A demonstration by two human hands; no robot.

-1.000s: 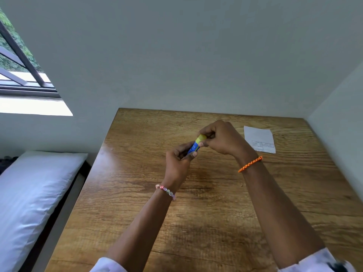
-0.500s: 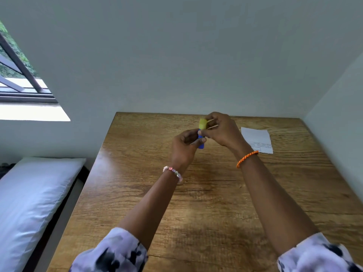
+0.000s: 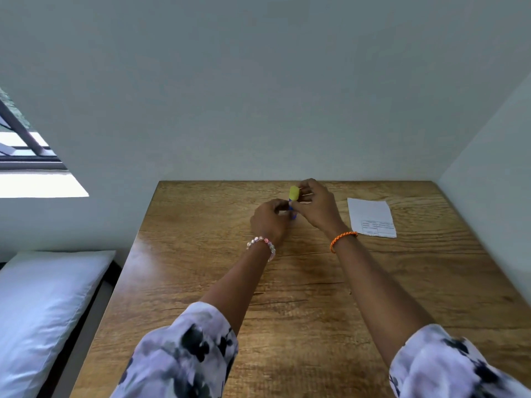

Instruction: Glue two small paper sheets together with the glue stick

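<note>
Your left hand [image 3: 270, 218] is clamped on the blue barrel of the glue stick [image 3: 292, 206], your right hand [image 3: 314, 206] pinched on its yellow cap [image 3: 293, 193]. Stick is roughly upright, cap end up and away from you, above the bench [image 3: 201, 254]. Paper sheet [image 3: 370, 216] lies flat just right of your right hand, so that hand is nearer. Only one sheet visible.

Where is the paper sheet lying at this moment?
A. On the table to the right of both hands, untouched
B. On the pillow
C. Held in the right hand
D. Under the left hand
A: the paper lies flat on the table, right of the right hand, which holds the glue stick with the left hand.
</note>
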